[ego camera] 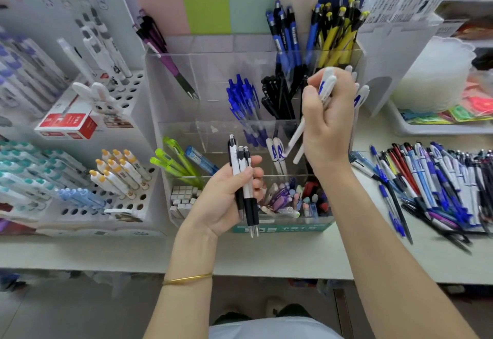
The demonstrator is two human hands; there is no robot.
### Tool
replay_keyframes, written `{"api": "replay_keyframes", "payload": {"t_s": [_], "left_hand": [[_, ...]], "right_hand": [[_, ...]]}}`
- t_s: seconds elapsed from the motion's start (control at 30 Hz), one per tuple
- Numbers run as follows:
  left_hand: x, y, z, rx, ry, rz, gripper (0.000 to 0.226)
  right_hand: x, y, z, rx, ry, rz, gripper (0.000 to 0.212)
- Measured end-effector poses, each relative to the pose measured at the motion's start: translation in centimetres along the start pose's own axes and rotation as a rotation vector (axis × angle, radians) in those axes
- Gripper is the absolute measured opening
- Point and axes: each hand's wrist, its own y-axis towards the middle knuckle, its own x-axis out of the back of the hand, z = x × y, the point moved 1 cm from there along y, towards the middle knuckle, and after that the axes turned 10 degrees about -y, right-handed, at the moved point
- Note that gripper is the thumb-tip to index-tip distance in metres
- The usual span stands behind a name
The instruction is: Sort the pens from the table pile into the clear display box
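Before the clear display box (pixel 181 130), the left hand (pixel 226 194) curls round three black-and-white pens (pixel 241 176); one could slip. Above its right side, the right hand (pixel 328 114) clutches white pens (pixel 326 82) that might scatter into wrong compartments. The pile (pixel 440 186) lies right of the box.

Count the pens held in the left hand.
3 in the left hand: a white pen on the left, a middle pen, and a right pen. Others may be hidden behind them.
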Motion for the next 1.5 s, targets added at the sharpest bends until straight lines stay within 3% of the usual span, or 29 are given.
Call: {"api": "replay_keyframes", "payload": {"t_s": [0.1, 0.27, 0.43, 0.57, 0.67, 0.77, 0.9, 0.97, 1.07, 1.13, 1.3, 1.5], "left_hand": [[-0.4, 0.3, -0.1, -0.008, 0.016, 0.014, 0.037], [-0.6, 0.3, -0.4, -0.029, 0.090, -0.012, 0.022], [-0.7, 0.2, -0.8, -0.064, 0.186, -0.071, 0.023], [-0.7, 0.0, -1.1, -0.068, 0.189, -0.087, 0.022], [-0.6, -0.2, -1.2, -0.085, 0.224, -0.089, 0.021], [-0.3, -0.3, -1.4, -0.134, 0.275, -0.066, 0.023], [0.2, -0.5, -2.0, -0.145, 0.276, -0.006, 0.015], [0.1, -0.9, -2.4, -0.154, 0.247, 0.045, 0.014], [-0.4, -1.7, -3.1, -0.215, 0.277, 0.097, 0.014], [-0.5, -2.2, -3.9, -0.246, 0.308, 0.119, 0.019], [0.0, -2.9, -6.1, -0.232, 0.410, 0.068, 0.029], [0.4, -3.4, -8.1, -0.211, 0.515, 0.085, 0.032]], "right_hand": [[-1.0, -0.4, -0.4, 0.127, -0.101, 0.001, 0.004], [-1.8, -3.9, -2.9, 0.154, -0.231, 0.086, 0.011], [-2.3, -6.3, -4.3, -0.029, -0.370, 0.182, 0.028], [-2.1, -6.7, -4.9, -0.091, -0.519, 0.304, 0.014], [-1.8, -7.0, -5.0, -0.124, -0.588, 0.357, 0.037], [-1.3, -6.8, -4.4, -0.118, -0.582, 0.292, 0.041], [-1.2, -6.0, -1.6, 0.129, -0.441, 0.099, 0.016], [-1.9, -5.0, 0.2, 0.051, -0.300, 0.189, 0.014], [-3.1, -3.2, 2.3, -0.263, -0.131, 0.590, 0.016], [-3.8, -2.2, 3.0, -0.451, 0.116, 0.771, 0.014], [-5.7, -0.4, 4.0, -0.404, 0.218, 0.732, 0.007], [-8.0, 0.9, 5.2, -0.509, 0.283, 1.018, 0.017]]}}
